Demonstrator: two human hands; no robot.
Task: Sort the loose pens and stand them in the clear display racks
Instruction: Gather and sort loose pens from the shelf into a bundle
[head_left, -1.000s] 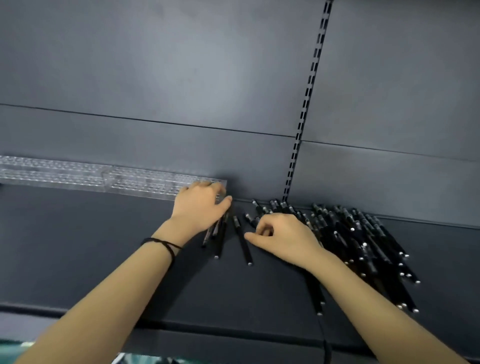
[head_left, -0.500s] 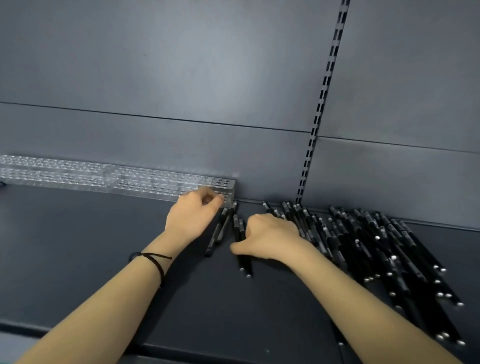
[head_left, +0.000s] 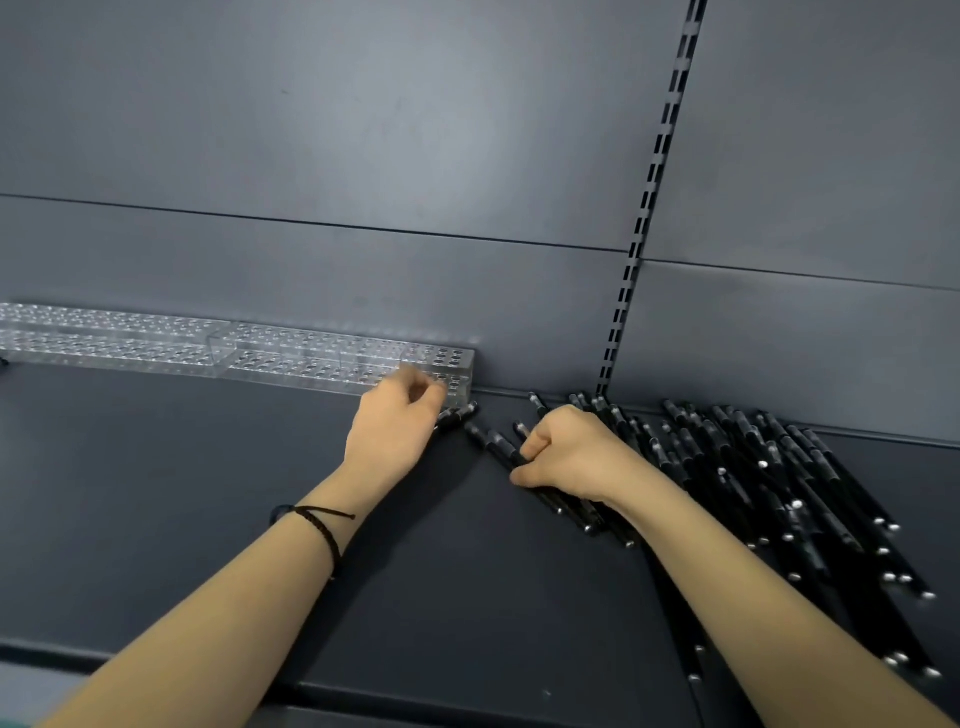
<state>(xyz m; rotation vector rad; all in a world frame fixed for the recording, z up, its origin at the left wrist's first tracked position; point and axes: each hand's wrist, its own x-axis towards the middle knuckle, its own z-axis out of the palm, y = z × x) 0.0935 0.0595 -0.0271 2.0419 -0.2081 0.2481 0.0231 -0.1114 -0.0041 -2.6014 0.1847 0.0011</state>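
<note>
Pens (head_left: 779, 499) lie loose in a black heap on the shelf (head_left: 208, 519), nearest at the right and fanning back toward the rear panel (head_left: 363, 156). At the heap's left edge the right hand (head_left: 576, 457) has thumb and fingers clenched round a small bundle of pens, the barrels slanting flat along the shelf under the palm. Further back and to the left, the left hand (head_left: 389, 436) is curled at the right end of the clear display rack (head_left: 291, 358). Two pen ends poke out beside it, but blur hides whether it grips them. No pen stands in the rack yet.

The bundle probably wants lifting clear, not dragging, so neighbouring pens don't roll. I'd align the ends first, then feed one pen at a time straight down into an end hole. The other hand should steady the rack, which looks light and may slide.
</note>
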